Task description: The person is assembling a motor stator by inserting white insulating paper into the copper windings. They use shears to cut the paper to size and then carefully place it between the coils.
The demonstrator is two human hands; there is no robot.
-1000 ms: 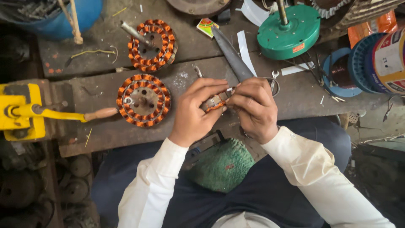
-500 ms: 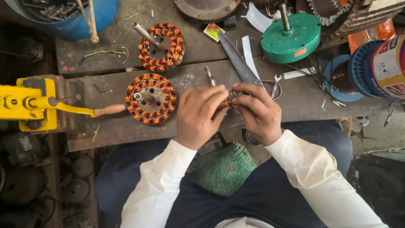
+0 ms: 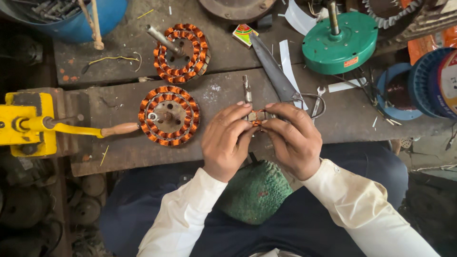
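Head view shows your left hand point(image 3: 227, 143) and right hand point(image 3: 291, 141) meeting over the near edge of the grey, scuffed work surface point(image 3: 228, 95), both grips pinched narrow on a small coil of copper-coloured wire point(image 3: 257, 116) held between the fingertips. It looks light and springy, and its thin strands would probably kink or scratch, so hold it by the bundled sides, not single turns. Left of your hands lies a round copper-wound stator point(image 3: 168, 115); a second one point(image 3: 181, 47) sits farther back. Long grey shears point(image 3: 276, 71) lie just beyond.
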